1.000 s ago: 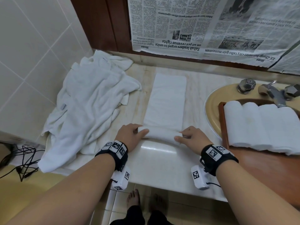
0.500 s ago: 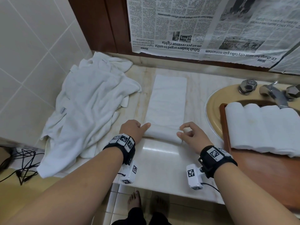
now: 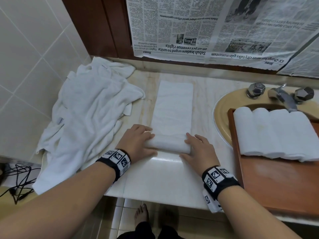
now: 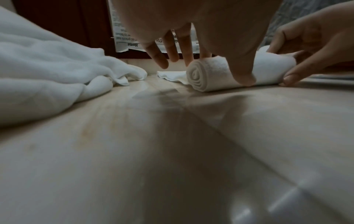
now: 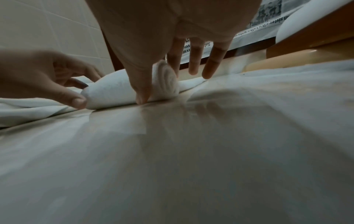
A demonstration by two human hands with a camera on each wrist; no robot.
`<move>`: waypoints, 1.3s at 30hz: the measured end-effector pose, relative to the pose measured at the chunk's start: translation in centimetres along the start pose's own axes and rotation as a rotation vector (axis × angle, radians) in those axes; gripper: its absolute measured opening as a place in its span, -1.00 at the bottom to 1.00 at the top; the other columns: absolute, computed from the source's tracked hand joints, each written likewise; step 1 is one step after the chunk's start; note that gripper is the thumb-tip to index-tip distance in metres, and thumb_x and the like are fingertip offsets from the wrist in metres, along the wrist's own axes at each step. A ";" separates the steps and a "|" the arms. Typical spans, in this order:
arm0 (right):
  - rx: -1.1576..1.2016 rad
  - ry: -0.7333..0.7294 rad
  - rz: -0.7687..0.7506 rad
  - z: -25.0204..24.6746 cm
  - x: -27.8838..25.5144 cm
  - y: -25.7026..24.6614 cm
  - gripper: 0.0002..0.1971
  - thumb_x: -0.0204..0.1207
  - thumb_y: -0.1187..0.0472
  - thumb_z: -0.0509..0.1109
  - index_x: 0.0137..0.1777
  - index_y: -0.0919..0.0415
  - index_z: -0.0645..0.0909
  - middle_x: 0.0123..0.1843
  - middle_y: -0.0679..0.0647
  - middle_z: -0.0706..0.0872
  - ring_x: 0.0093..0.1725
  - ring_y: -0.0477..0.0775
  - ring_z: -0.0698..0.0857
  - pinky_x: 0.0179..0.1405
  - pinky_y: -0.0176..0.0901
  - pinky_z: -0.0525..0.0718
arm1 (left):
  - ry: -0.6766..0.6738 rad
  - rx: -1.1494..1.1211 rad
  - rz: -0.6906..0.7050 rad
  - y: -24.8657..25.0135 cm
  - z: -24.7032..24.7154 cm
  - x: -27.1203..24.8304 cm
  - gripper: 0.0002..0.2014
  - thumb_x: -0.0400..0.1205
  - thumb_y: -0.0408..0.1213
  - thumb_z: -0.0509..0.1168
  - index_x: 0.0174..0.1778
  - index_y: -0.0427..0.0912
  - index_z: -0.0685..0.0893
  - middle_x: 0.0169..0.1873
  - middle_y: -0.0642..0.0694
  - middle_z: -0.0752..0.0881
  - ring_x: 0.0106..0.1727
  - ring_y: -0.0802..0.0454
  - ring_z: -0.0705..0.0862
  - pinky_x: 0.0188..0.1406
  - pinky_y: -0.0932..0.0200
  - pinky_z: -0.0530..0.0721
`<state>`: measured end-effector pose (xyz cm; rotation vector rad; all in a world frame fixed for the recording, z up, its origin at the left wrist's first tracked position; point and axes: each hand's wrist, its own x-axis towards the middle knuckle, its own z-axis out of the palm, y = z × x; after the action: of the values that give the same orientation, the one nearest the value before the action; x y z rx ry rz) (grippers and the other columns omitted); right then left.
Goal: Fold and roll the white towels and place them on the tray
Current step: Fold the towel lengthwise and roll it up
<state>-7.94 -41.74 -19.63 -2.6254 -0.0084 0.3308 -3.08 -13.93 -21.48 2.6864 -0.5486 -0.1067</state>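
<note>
Rolling stage right now: left hand [image 3: 138, 140] and right hand [image 3: 198, 149] curl over each end of the half-rolled towel [image 3: 168, 145] on the tabletop [image 3: 164, 178]. Next, I'd say, keep rolling evenly up the flat strip, then move it to the tray [image 3: 276, 183].

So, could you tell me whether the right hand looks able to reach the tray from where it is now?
Probably yes: the right hand is beside the tray, with only bare counter between them.
</note>
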 end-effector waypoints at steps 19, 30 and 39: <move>0.197 -0.078 0.108 -0.4 -2.9 1.8 -0.56 0.51 -0.28 0.50 0.38 -0.39 0.58 0.21 -0.32 0.53 0.38 -0.09 0.39 0.44 -0.10 0.34 | -0.071 -0.368 -0.300 -0.4 0.1 -3.4 -0.51 0.40 0.39 0.49 0.21 0.33 0.79 0.00 0.16 0.72 0.12 0.17 0.69 0.33 0.18 0.58; 0.455 -0.111 0.191 -0.6 0.0 2.3 -0.62 0.61 -0.13 0.49 -0.10 0.24 0.77 -0.11 0.13 0.74 -0.06 0.15 0.69 -0.04 -0.14 0.55 | 0.029 -0.560 -0.653 1.6 0.1 -2.2 -0.64 0.49 0.31 0.51 -0.35 0.09 0.85 -0.39 0.23 0.80 -0.32 0.29 0.65 -0.22 0.31 0.57; 0.577 -0.013 0.412 -1.5 2.1 1.0 -0.58 0.52 -0.14 0.59 -0.24 0.27 0.76 -0.14 0.04 0.85 -0.05 0.03 0.79 -0.15 -0.21 0.61 | -0.041 -0.376 -0.756 2.4 -0.9 0.2 -0.32 0.55 0.39 0.35 -0.61 -0.11 0.40 -0.62 0.00 0.44 -0.50 -0.01 0.47 -0.46 0.11 0.38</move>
<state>-5.64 -43.22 -19.34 -2.0340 0.5463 0.4150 -3.64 -15.72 -19.72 2.3726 0.4595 -0.4219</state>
